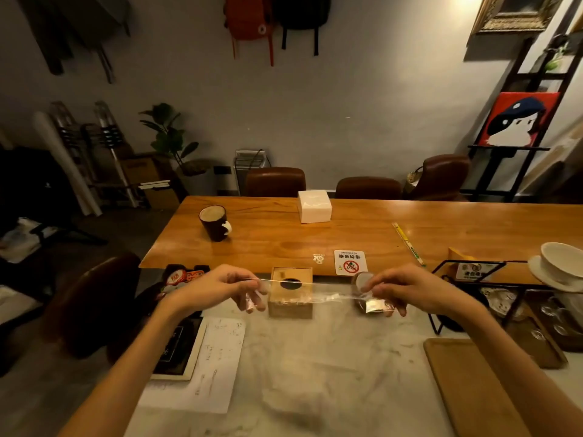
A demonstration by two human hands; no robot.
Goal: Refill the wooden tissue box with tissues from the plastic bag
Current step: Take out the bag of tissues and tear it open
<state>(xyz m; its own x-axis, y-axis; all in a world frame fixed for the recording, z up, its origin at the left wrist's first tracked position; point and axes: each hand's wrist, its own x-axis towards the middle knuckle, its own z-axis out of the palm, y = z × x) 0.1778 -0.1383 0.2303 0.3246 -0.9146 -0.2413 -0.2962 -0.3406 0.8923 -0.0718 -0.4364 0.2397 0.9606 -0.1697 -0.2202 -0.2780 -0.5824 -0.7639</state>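
The left hand (220,285) and the right hand (407,288) were held well apart above the far edge of the marble counter (331,373). Each hand pinched one end of the clear plastic bag (328,298), which was stretched taut between them. The bag crossed just in front of the wooden tissue box (290,309), which stood upright at the far edge of the counter with its round opening facing up. Whether the film touched the box could not be told. A white stack of tissues (314,205) lay well apart from the box, near the far edge of the wooden table (284,234). The bag looked flat and empty, so the step in hand was judged to be disposal of the emptied wrapper. To do it well:
- Hold both pinches firm.
- Keep the film clear of the box opening.
- Lay the film aside on the counter.
- Fetch the stack squarely with both hands.
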